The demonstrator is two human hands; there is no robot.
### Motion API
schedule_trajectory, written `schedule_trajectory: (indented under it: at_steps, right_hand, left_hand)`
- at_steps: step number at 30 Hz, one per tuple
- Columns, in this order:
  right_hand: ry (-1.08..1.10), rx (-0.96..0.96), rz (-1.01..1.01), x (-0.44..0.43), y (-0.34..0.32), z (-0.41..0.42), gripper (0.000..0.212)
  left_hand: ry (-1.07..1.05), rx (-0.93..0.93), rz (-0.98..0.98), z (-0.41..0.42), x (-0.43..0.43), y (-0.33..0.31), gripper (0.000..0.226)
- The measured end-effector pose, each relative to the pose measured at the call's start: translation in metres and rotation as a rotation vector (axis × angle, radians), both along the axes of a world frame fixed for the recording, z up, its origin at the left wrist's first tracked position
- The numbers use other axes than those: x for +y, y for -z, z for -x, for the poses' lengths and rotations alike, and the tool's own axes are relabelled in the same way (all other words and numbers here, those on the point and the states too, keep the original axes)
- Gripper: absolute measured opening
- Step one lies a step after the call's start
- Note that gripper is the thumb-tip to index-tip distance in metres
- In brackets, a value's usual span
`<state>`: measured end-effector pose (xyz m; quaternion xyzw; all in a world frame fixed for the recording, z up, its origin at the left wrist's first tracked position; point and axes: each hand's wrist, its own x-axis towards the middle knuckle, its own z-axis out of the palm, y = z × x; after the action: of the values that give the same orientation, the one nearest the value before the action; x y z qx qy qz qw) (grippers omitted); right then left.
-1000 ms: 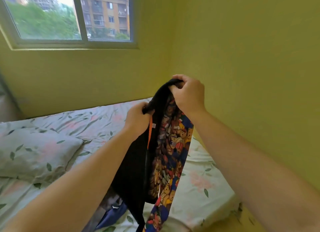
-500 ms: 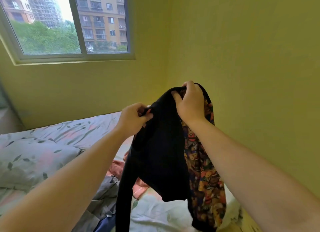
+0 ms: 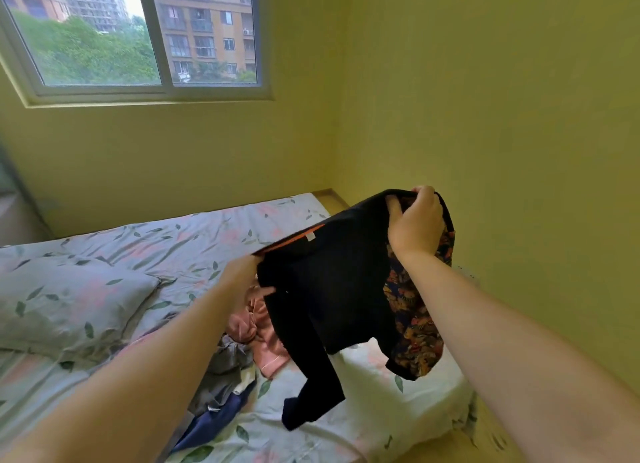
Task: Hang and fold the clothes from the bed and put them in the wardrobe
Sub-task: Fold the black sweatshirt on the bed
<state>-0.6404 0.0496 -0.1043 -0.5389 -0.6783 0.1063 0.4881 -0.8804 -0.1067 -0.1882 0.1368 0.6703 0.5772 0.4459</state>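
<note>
Hands have drawn apart since half a second ago, so the black long-sleeved top [image 3: 332, 282] now hangs spread out between them instead of bunched, and an orange band [image 3: 291, 243] inside its neckline has come into sight. At 2 o'clock in the view, the right hand [image 3: 414, 222] pinches the top's upper edge with curled fingers. Near the centre, the left hand [image 3: 242, 272] grasps the opposite edge lower down, with most of its fingers tucked out of sight in the cloth. The top is matte, soft and dark, and one limp sleeve trails down so that its cuff reaches the bed [image 3: 173, 241]. Beside the orange band sits a small white label [image 3: 310, 237], too small to read. Under the right wrist hangs printed fabric [image 3: 415, 324], busy with orange, red and blue figures on navy; whether it is a lining or a separate garment cannot be told. At 6 o'clock from the left hand lies a crumpled heap: a glossy pink garment [image 3: 263, 327], a grey one [image 3: 225, 365] and a navy one [image 3: 214, 424]. The bedsheet is pale with green leaves and pink blooms, and a matching plump pillow [image 3: 69, 307] lies at 9 o'clock. A white-framed window [image 3: 149, 37] sits at 11 o'clock in the yellow-green wall [image 3: 485, 116].
</note>
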Motion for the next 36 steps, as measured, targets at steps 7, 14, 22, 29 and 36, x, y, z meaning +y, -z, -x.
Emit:
schedule_trajectory:
  at_steps: [7,14,22,29,36]
  right_hand:
    - [-0.044,0.076,0.181,0.025,0.013,-0.003,0.049]
    - [-0.048,0.255,0.37,0.041,0.021,0.013,0.049]
    - [-0.208,-0.005,0.275,0.03,0.033,0.012,0.039]
    - [-0.324,-0.219,0.291,0.02,0.045,0.015,0.042]
    - [-0.348,-0.256,0.383,0.014,0.042,0.028,0.049]
  left_hand:
    - [-0.051,0.127,-0.11,0.02,0.021,-0.043,0.028]
    - [-0.128,0.264,-0.126,0.021,0.023,-0.066,0.025]
    - [0.05,1.274,0.032,0.066,-0.023,-0.049,0.061]
    - [0.302,1.561,0.499,0.087,-0.063,-0.052,0.016]
    - [0.341,1.347,0.455,0.088,-0.076,-0.059,0.019]
